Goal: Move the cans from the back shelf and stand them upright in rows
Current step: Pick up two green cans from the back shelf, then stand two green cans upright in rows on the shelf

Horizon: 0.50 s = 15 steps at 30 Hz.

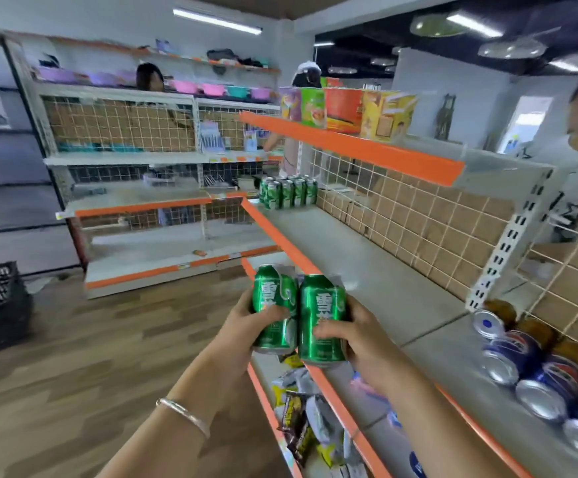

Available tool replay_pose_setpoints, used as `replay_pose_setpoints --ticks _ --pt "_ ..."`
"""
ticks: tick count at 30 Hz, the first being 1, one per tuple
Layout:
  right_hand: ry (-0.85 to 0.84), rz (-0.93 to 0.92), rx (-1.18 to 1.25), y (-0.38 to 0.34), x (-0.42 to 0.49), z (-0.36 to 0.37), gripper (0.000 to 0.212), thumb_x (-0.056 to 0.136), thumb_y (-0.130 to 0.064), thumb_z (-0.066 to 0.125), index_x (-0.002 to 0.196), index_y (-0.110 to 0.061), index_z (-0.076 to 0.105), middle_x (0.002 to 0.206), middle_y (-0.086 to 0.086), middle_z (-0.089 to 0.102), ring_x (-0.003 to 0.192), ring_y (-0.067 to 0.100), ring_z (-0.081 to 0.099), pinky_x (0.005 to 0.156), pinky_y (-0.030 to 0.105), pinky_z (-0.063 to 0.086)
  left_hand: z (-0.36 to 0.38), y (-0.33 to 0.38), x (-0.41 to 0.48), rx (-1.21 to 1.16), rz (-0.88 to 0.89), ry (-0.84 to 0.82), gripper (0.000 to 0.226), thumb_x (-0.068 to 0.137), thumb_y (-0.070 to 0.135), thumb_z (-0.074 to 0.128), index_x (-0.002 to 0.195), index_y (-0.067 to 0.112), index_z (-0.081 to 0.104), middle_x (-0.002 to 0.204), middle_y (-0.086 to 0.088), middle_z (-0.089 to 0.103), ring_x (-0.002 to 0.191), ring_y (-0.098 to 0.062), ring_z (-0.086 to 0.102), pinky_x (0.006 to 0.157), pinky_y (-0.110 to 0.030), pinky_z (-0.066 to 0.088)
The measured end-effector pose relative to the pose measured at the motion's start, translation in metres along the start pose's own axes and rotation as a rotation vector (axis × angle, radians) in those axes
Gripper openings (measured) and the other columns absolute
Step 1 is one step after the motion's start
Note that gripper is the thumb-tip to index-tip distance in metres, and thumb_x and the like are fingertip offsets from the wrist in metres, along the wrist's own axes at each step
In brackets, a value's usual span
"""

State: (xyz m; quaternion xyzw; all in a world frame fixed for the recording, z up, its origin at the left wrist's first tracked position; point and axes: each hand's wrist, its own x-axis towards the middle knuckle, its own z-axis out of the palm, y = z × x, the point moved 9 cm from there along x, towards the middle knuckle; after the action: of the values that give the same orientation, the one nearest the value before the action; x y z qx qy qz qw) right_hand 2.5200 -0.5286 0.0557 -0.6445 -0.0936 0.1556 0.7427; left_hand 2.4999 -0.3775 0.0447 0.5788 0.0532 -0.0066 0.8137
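Green cans fill both hands: the left hand (243,325) has its grip wrapped round one green can (274,294), thumb across the label, and the right hand (363,336) has its grip curled round a second green can (322,307), fingers pressed to the lower half. Both cans stand upright, long axes vertical and tops up, side by side and touching or very nearly so. They hang above the orange front lip (280,236) of the grey middle shelf (356,257), not resting on anything. The relation that matters lies straight ahead. A block of standing green cans (287,193) sits at the far end of that same shelf, well apart from the hands and further along the board, with bare grey shelf between. By my reading, the pair needs to travel forward along the shelf and a little inward over the board. No tipping is needed, since both cans already stand as the rows do. The right hand is nearer the board, while the left can sits more over the aisle side of the lip, so the right can would probably land first. Blue cans (529,367) lie on their sides to the right, against the wire backing, and snack packets (310,419) crowd the lower shelf beneath the hands.
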Motion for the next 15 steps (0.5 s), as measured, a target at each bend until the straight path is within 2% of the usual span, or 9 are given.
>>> replay_pose_setpoints --ticks 2,5,7,9,11,13,15 --pt "-0.007 -0.006 -0.010 0.002 0.017 0.018 0.064 0.050 -0.004 0.072 0.113 -0.010 0.060 0.110 0.026 0.065 0.094 0.040 0.066 0.082 0.057 0.054 -0.018 0.013 0.006 0.042 0.013 -0.002 0.061 0.060 0.015 0.072 0.119 0.015 0.055 0.106 -0.015 0.070 0.086 -0.028 0.069 0.068 -0.037 0.056" --pt "-0.052 -0.002 -0.020 0.007 0.051 0.048 0.063 0.048 -0.008 0.076 0.109 -0.016 0.064 0.108 0.025 0.066 0.099 0.044 0.064 0.086 0.063 0.050 -0.053 0.027 0.023 0.054 0.024 0.005 0.047 0.071 0.006 0.072 0.115 0.012 0.057 0.097 -0.011 0.072 0.075 -0.021 0.071 0.058 -0.030 0.056" --pt "-0.078 -0.006 -0.033 0.005 0.070 0.061 0.057 0.049 -0.008 0.076 0.102 -0.025 0.067 0.105 0.020 0.068 0.098 0.041 0.066 0.085 0.063 0.051 -0.070 0.031 0.036 0.054 0.008 0.027 0.034 0.082 -0.001 0.064 0.114 0.008 0.057 0.096 -0.013 0.071 0.072 -0.021 0.070 0.058 -0.030 0.058" --pt "-0.093 0.001 -0.042 0.005 0.090 0.069 0.051 0.052 -0.004 0.072 0.095 -0.030 0.068 0.103 0.018 0.070 0.097 0.039 0.067 0.083 0.061 0.052 -0.083 0.031 0.050 0.044 -0.013 0.048 0.029 0.085 -0.003 0.060 0.111 0.007 0.057 0.095 -0.014 0.070 0.070 -0.021 0.070 0.058 -0.031 0.059" --pt "-0.113 0.004 -0.042 0.006 0.113 0.074 0.054 0.053 -0.001 0.071 0.102 -0.022 0.067 0.104 0.021 0.068 0.099 0.042 0.065 0.084 0.062 0.052 -0.095 0.032 0.067 0.035 -0.018 0.081 0.032 0.082 -0.001 0.065 0.112 0.007 0.056 0.099 -0.016 0.069 0.072 -0.024 0.070 0.059 -0.032 0.059" --pt "-0.118 0.015 -0.043 0.010 0.140 0.075 0.058 0.054 -0.001 0.071 0.109 -0.014 0.063 0.106 0.024 0.067 0.099 0.042 0.065 0.084 0.060 0.053 -0.106 0.031 0.090 0.020 -0.033 0.106 0.047 0.074 0.006 0.074 0.117 0.007 0.056 0.105 -0.019 0.069 0.080 -0.030 0.070 0.065 -0.037 0.060" --pt "-0.124 0.020 -0.045 0.013 0.171 0.074 0.061 0.053 0.000 0.071 0.112 -0.010 0.061 0.107 0.025 0.067 0.097 0.042 0.066 0.082 0.057 0.054 -0.114 0.033 0.117 0.025 -0.035 0.123 0.045 0.075 0.005 0.074 0.117 0.007 0.056 0.107 -0.020 0.069 0.080 -0.031 0.070 0.066 -0.038 0.059"
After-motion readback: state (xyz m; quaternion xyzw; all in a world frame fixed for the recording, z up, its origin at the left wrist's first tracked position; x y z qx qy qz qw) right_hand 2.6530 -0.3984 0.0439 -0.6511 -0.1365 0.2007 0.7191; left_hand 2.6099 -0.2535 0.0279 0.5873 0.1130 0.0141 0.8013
